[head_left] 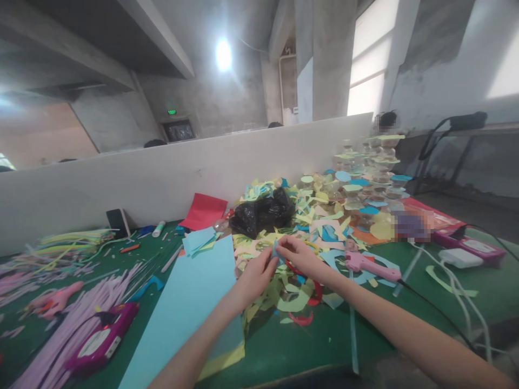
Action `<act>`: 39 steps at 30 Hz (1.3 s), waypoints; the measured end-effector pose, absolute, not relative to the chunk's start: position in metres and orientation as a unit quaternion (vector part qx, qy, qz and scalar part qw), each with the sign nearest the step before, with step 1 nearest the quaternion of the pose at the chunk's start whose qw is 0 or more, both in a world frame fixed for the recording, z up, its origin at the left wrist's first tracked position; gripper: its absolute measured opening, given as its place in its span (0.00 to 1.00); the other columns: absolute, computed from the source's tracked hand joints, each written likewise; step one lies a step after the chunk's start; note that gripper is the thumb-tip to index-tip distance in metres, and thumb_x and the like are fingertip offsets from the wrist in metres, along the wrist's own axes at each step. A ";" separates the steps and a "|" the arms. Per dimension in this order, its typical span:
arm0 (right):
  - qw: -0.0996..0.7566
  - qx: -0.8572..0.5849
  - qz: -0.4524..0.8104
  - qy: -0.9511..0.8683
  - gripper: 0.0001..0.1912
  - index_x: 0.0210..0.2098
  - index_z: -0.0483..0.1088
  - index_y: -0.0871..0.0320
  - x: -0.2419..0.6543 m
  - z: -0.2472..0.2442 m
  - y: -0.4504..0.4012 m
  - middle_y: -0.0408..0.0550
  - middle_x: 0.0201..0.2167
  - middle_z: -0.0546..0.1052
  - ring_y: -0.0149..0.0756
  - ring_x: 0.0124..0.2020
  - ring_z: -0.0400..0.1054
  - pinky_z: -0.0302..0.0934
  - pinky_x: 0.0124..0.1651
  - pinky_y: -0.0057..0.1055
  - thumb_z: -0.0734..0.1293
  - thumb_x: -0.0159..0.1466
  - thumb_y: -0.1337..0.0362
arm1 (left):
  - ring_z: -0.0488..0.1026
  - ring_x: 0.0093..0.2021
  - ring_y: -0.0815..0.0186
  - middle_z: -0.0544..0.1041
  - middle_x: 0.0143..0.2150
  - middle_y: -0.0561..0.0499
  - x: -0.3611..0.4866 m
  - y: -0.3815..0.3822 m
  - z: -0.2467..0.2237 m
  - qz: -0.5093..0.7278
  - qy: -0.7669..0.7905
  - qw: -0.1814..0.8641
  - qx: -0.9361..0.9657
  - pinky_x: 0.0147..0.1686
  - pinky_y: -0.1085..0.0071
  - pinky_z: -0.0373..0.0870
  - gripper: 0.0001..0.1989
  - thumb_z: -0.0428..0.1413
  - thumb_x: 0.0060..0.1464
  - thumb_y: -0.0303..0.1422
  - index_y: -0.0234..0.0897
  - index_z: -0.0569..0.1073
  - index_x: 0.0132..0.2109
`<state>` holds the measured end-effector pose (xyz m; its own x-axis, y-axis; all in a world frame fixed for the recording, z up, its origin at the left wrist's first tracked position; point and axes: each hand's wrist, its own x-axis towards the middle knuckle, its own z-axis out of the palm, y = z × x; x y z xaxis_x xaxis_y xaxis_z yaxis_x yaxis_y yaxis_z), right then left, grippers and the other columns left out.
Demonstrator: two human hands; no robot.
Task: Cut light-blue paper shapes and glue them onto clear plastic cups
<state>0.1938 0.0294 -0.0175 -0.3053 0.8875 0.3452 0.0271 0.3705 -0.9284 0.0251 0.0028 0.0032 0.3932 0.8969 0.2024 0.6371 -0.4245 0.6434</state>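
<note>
Left hand (pixel 259 274), centre of the frame: we see it reach in from the bottom edge, forearm slanting up and to the right, fingers bent inward. Right hand (pixel 299 257), just right of centre: forearm running up and to the left from the lower right corner, wrist lightly bent, fingers curled toward the left hand's. State of the grip: both hands close their fingertips on one small blue paper piece (pixel 275 249), held between them above the scraps; its full shape we cannot tell, as the fingers cover part of it.

Beneath and around the hands, paper scraps (pixel 298 296): matte, loosely heaped, cut as rings, curves and slivers in pale green, yellow, peach, blue and red. Beyond them, one black plastic bag (pixel 263 213), glossy and crumpled. Left of the hands, blue sheets (pixel 194 302), smooth and straight-edged, a yellow sheet (pixel 227 363) showing below. Upper left of these, one red sheet (pixel 204 211), lying against the white partition (pixel 162 186).

Right of the hands, one pink glue gun (pixel 373 267), hard-shelled, with a dark cord. Lower left, pale lilac strips (pixel 87 319), long and narrow, beside one magenta device (pixel 103 337). Upper right, stacked clear vessels (pixel 383 170), rounded, layered with paper discs. All we list rests on the green desk (pixel 300 346), save the hands, the held piece and the partition.
</note>
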 end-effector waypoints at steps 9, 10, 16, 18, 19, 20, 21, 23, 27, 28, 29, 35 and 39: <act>0.488 -0.329 0.468 -0.659 0.22 0.32 0.61 0.55 0.196 -0.014 0.028 0.37 0.24 0.61 0.29 0.26 0.55 0.52 0.30 0.28 0.65 0.59 0.42 | 0.66 0.30 0.67 0.66 0.27 0.56 0.026 0.000 0.007 0.272 0.482 0.228 0.802 0.32 0.72 0.60 0.13 0.43 0.62 0.42 0.40 0.63 0.35; 0.491 -0.329 0.473 -0.654 0.22 0.32 0.61 0.55 0.196 -0.012 0.028 0.38 0.25 0.61 0.29 0.26 0.55 0.53 0.30 0.28 0.65 0.58 0.42 | 0.65 0.30 0.67 0.66 0.27 0.56 0.027 0.000 0.007 0.270 0.485 0.228 0.800 0.32 0.72 0.59 0.13 0.43 0.62 0.42 0.40 0.62 0.34; 0.519 -0.342 0.470 -0.627 0.24 0.31 0.63 0.55 0.199 -0.011 0.033 0.39 0.26 0.64 0.31 0.28 0.58 0.55 0.32 0.29 0.67 0.55 0.40 | 0.61 0.27 0.69 0.62 0.24 0.58 0.027 0.002 0.008 0.268 0.490 0.263 0.787 0.30 0.72 0.56 0.15 0.43 0.62 0.43 0.40 0.59 0.30; 0.522 -0.344 0.464 -0.627 0.23 0.32 0.63 0.55 0.200 -0.013 0.034 0.39 0.26 0.65 0.31 0.28 0.59 0.55 0.32 0.29 0.67 0.56 0.41 | 0.60 0.26 0.69 0.62 0.24 0.59 0.027 0.002 0.008 0.270 0.483 0.280 0.784 0.30 0.72 0.56 0.15 0.43 0.62 0.42 0.39 0.59 0.30; 0.520 -0.347 0.465 -0.627 0.23 0.32 0.63 0.55 0.200 -0.013 0.035 0.39 0.26 0.65 0.31 0.28 0.59 0.55 0.32 0.29 0.67 0.56 0.41 | 0.60 0.26 0.69 0.63 0.24 0.59 0.026 0.002 0.008 0.271 0.478 0.288 0.785 0.30 0.72 0.56 0.15 0.43 0.62 0.42 0.39 0.60 0.30; 0.518 -0.351 0.466 -0.625 0.23 0.32 0.63 0.55 0.200 -0.013 0.035 0.39 0.26 0.65 0.31 0.28 0.59 0.56 0.32 0.29 0.67 0.56 0.41 | 0.61 0.26 0.70 0.63 0.24 0.58 0.026 0.001 0.009 0.272 0.473 0.293 0.785 0.31 0.72 0.56 0.14 0.43 0.62 0.41 0.39 0.60 0.30; 0.516 -0.354 0.469 -0.624 0.23 0.32 0.64 0.55 0.200 -0.013 0.034 0.39 0.26 0.65 0.31 0.28 0.60 0.56 0.33 0.29 0.67 0.56 0.41 | 0.61 0.26 0.70 0.64 0.24 0.58 0.026 0.001 0.009 0.274 0.468 0.297 0.786 0.31 0.72 0.57 0.14 0.43 0.62 0.40 0.39 0.61 0.30; 0.514 -0.360 0.472 -0.620 0.23 0.32 0.64 0.55 0.201 -0.012 0.033 0.40 0.27 0.66 0.31 0.28 0.61 0.57 0.33 0.29 0.67 0.56 0.41 | 0.61 0.27 0.70 0.65 0.25 0.58 0.026 0.001 0.009 0.280 0.463 0.296 0.787 0.31 0.72 0.57 0.13 0.44 0.62 0.39 0.39 0.62 0.30; 0.493 -0.349 0.478 -0.638 0.23 0.32 0.65 0.56 0.201 -0.009 0.030 0.41 0.27 0.67 0.32 0.30 0.61 0.58 0.35 0.30 0.66 0.57 0.42 | 0.62 0.26 0.70 0.65 0.24 0.58 0.026 0.002 0.008 0.303 0.458 0.297 0.781 0.31 0.72 0.57 0.14 0.44 0.62 0.39 0.39 0.63 0.30; 0.477 -0.339 0.481 -0.653 0.23 0.32 0.66 0.56 0.201 -0.008 0.029 0.41 0.27 0.67 0.33 0.31 0.61 0.58 0.36 0.30 0.66 0.57 0.42 | 0.62 0.26 0.70 0.65 0.24 0.58 0.026 0.002 0.008 0.311 0.457 0.300 0.777 0.31 0.72 0.58 0.14 0.44 0.62 0.40 0.39 0.63 0.31; 0.459 -0.330 0.483 -0.668 0.22 0.33 0.67 0.57 0.201 -0.008 0.028 0.41 0.28 0.68 0.33 0.31 0.62 0.57 0.37 0.31 0.67 0.57 0.43 | 0.61 0.26 0.70 0.65 0.24 0.57 0.026 0.002 0.007 0.320 0.455 0.304 0.773 0.31 0.72 0.58 0.14 0.44 0.62 0.40 0.39 0.64 0.31; 0.419 -0.331 0.473 -0.700 0.21 0.33 0.70 0.59 0.202 -0.005 0.025 0.42 0.28 0.68 0.33 0.31 0.60 0.55 0.36 0.30 0.67 0.59 0.45 | 0.56 0.22 0.71 0.63 0.22 0.59 0.029 0.002 0.005 0.356 0.443 0.380 0.730 0.24 0.74 0.52 0.13 0.46 0.61 0.44 0.39 0.64 0.40; 0.407 -0.332 0.472 -0.708 0.19 0.32 0.71 0.59 0.206 -0.005 0.029 0.42 0.27 0.68 0.33 0.30 0.60 0.55 0.36 0.29 0.68 0.58 0.47 | 0.55 0.21 0.72 0.61 0.21 0.60 0.030 0.003 0.004 0.378 0.419 0.409 0.718 0.23 0.74 0.51 0.13 0.47 0.61 0.44 0.38 0.62 0.40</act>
<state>0.2062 0.0287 -0.0047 -0.4475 0.8546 0.2636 0.0854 0.3342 -0.9386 0.0295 0.0030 0.0044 0.3643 0.9097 0.1995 0.2918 -0.3150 0.9031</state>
